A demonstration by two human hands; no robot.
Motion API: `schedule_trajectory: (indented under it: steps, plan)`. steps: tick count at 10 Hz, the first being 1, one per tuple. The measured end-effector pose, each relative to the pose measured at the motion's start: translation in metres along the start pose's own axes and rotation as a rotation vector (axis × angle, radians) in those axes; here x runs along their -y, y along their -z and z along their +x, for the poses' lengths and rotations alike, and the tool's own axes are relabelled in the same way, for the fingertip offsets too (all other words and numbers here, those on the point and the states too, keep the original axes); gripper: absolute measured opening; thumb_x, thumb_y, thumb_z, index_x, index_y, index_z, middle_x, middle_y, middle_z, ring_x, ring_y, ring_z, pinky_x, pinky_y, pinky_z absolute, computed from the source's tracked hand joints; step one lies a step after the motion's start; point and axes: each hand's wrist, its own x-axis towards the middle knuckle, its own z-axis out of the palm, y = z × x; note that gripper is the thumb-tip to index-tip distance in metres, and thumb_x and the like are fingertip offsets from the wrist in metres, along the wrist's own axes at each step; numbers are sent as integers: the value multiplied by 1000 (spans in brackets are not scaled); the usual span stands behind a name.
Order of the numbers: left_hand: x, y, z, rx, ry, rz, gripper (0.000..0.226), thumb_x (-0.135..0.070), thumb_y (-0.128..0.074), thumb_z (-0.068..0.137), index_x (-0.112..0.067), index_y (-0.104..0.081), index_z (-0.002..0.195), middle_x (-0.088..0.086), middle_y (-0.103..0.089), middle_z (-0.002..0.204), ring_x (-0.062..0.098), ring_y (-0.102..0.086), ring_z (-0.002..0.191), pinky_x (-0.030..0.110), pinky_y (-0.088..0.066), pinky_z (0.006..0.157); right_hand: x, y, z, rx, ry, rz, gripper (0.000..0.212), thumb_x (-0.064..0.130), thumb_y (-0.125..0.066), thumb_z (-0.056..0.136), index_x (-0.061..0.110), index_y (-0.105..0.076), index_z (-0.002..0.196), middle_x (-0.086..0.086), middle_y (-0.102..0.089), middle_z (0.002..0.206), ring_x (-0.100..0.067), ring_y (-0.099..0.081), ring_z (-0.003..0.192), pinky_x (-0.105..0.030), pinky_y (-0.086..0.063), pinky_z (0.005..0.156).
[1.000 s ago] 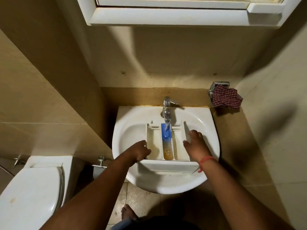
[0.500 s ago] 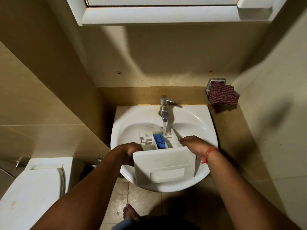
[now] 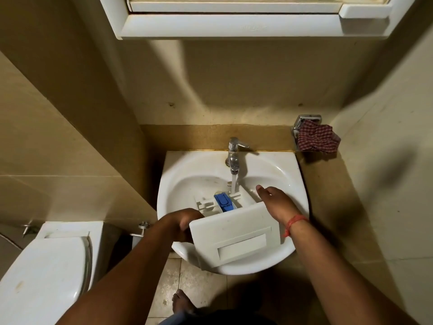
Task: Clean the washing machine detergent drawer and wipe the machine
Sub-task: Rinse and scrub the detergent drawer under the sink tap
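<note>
The drawer (image 3: 234, 233) sits low centre in the frame, tipped in the sink (image 3: 290, 174) with its front panel raised toward the camera. Water runs from the tap (image 3: 234, 158) onto its rear compartments beside the blue insert (image 3: 223, 201). The left hand (image 3: 185, 222) grips the panel's left edge; the right hand (image 3: 273, 199) rests on the right side, fingers fairly straight. Rinsing looks underway. The cloth (image 3: 317, 139) hangs at right, apparently unused; the machine itself is out of view, so wiping likely remains.

Dim warm light (edges bowed, blurred)
</note>
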Motion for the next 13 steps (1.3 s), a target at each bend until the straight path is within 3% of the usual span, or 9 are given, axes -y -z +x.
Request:
schedule_trajectory:
  steps: [1, 2, 3, 6, 8, 10, 11, 12, 13]
  plan:
    - [9, 0, -1, 6, -1, -146, 14, -7, -50, 96, -2, -59, 86, 17, -61, 81, 29, -62, 72, 39, -54, 75, -1, -1, -9, -90, 30, 104, 46, 53, -41, 98, 16, -50, 72, -1, -52, 69, -21, -51, 70, -32, -35, 60]
    - [15, -3, -1, 62, -59, -245, 29, 4, -38, 99, -3, -56, 78, 9, -62, 55, 18, -62, 47, 26, -53, 47, 5, -7, -9, -122, 119, 178, 33, 47, -45, 99, 17, -60, 94, 4, -61, 87, -18, -57, 87, -30, -39, 73]
    - [18, -10, 1, 26, -20, -358, 23, -11, -39, 103, -8, -53, 85, 2, -63, 46, 13, -62, 40, 24, -52, 41, 15, -11, -4, -95, 151, 214, 34, 41, -50, 99, 17, -59, 120, 6, -60, 107, -15, -56, 103, -27, -38, 84]
    - [29, -77, 10, -74, -117, -604, 19, 4, -59, 82, 7, -67, 99, 28, -69, 85, 32, -67, 67, 31, -54, 56, 13, -31, 9, -20, -4, 189, 81, 52, -55, 92, 22, -17, 156, -8, -27, 159, -29, -34, 142, -38, -32, 112]
    - [18, -107, 25, -109, -149, -873, 35, 15, -52, 79, 6, -62, 112, 27, -70, 100, 43, -70, 88, 53, -59, 73, 11, -52, 1, 78, -72, 268, 91, 39, -67, 84, 24, -12, 155, -6, -48, 143, -28, -53, 124, -35, -45, 98]
    - [17, -108, 43, -131, -54, -949, 17, 8, -49, 90, 4, -60, 103, 24, -63, 106, 34, -64, 90, 43, -57, 81, 6, -44, 8, 109, -18, 227, 64, 14, -54, 86, 25, -32, 145, -4, -62, 124, -25, -61, 103, -29, -46, 84]
    - [20, -86, 51, -424, 31, -981, 32, -7, -56, 91, -4, -48, 121, 15, -57, 113, 32, -59, 103, 39, -55, 83, -1, -39, 13, 115, -2, 229, 65, 11, -50, 88, 28, -31, 148, -3, -63, 125, -25, -62, 101, -28, -44, 81]
    - [25, -58, 43, -816, -37, -693, 51, -9, -59, 87, 0, -39, 133, 16, -53, 127, 37, -54, 115, 40, -46, 99, -7, -38, 15, 126, -5, 239, 63, 10, -47, 88, 33, -33, 145, -1, -65, 121, -22, -63, 96, -30, -48, 78]
    - [29, -32, 42, -949, -231, -239, 50, -9, -59, 86, 0, -44, 133, 19, -53, 131, 37, -54, 117, 36, -43, 95, -11, -37, 17, 140, 4, 255, 63, 9, -44, 89, 36, -32, 145, 0, -65, 117, -19, -64, 92, -29, -48, 71]
